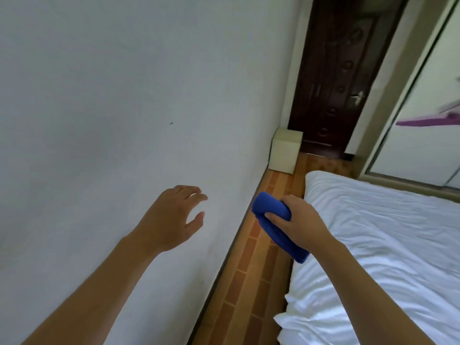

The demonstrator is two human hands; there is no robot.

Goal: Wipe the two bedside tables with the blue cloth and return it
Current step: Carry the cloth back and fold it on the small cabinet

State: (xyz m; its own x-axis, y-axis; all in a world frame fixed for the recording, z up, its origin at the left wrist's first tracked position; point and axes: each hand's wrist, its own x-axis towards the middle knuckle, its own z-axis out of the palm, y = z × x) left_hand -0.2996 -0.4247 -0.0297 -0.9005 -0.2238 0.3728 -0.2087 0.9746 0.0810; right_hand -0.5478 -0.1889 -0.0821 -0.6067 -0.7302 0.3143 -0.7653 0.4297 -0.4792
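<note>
Head view: my right hand [298, 220] grips the folded blue cloth [271, 220], fingers curled round it, above the floor strip beside the bed [373, 232]. Left hand [171, 217] empty, fingers spread. No worktop visible; best keep the cloth bunched while walking

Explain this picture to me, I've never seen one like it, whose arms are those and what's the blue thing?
There is no machine here. A person wears a wide-angle camera on the head, looking forward and down, so the two bare arms are the wearer's own. The right hand grips a folded blue cloth. The left hand holds nothing, with its fingers loosely spread in front of the pale wall. To the right is a bed with a white sheet, and between wall and bed runs a strip of brown floor. At its far end stands a small cream cabinet, likely a bedside table, beside a dark wooden door.
</note>
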